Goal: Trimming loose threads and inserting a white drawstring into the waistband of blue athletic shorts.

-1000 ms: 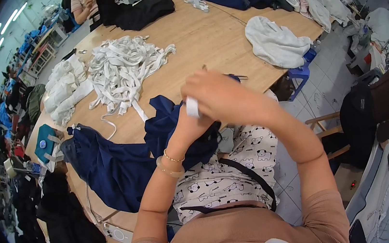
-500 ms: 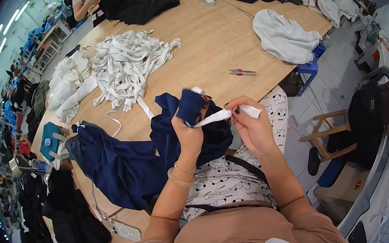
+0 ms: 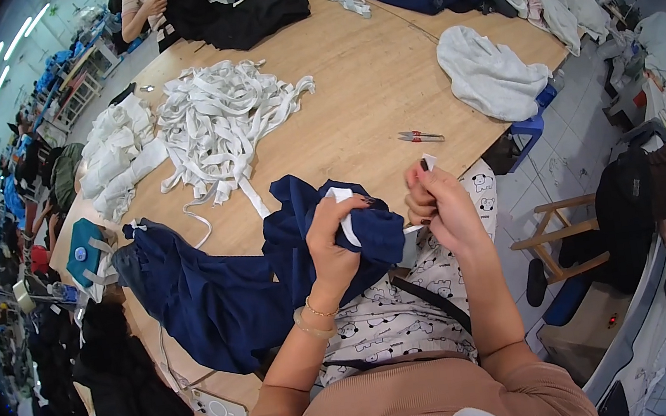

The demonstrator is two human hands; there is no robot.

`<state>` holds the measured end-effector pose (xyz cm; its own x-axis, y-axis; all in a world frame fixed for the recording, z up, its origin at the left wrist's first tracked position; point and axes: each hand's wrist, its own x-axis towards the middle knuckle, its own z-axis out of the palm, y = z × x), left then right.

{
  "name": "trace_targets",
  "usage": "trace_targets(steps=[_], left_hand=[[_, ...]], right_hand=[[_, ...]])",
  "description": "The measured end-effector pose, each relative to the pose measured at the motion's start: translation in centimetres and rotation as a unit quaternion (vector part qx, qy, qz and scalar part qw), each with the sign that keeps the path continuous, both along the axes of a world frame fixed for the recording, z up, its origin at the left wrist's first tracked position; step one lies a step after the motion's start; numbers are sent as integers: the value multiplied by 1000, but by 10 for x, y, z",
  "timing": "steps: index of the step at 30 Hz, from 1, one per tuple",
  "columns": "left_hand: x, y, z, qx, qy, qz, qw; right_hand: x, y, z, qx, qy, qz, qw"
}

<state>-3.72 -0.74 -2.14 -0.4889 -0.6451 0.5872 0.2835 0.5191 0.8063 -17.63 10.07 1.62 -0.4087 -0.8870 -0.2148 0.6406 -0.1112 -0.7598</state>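
A navy blue garment (image 3: 210,294) lies over the near table edge and is bunched up in front of me. My left hand (image 3: 332,241) grips a rolled, gathered part of it, thumb and fingers wrapped round the cloth. A white band (image 3: 346,228) runs along that part under my left fingers. Just to the right, my right hand (image 3: 443,204) is closed, pinching the band's free end, which sticks up above the fingertips. A short white stretch shows between the cloth and this hand.
A heap of white bands (image 3: 214,123) lies on the wooden table (image 3: 349,65) beside folded white cloth (image 3: 119,147). Small thread snips (image 3: 422,137) lie to the right, below a white cloth (image 3: 491,72). A wooden stool (image 3: 557,239) stands at right. Across the table, another person's hands hold black cloth (image 3: 243,15).
My left hand has turned over, and the gathered navy part now points right. My right hand has tilted upward, and less of the white band shows between the hands.
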Motion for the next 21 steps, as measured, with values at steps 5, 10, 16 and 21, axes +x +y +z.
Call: trace_targets(steps=[5,10,16,21], left_hand=[[1,0,0,-63,-16,-4,998],[4,8,2,-133,-56,-48,988],[6,7,-1,-195,-83,-41,976],[8,5,7,-234,-131,-71,961]], right_hand=[[10,-12,3,57,153,38,986],[5,-11,-6,126,231,47,964],[0,-13,-14,158,309,128,929],[2,-9,4,206,314,201,905]])
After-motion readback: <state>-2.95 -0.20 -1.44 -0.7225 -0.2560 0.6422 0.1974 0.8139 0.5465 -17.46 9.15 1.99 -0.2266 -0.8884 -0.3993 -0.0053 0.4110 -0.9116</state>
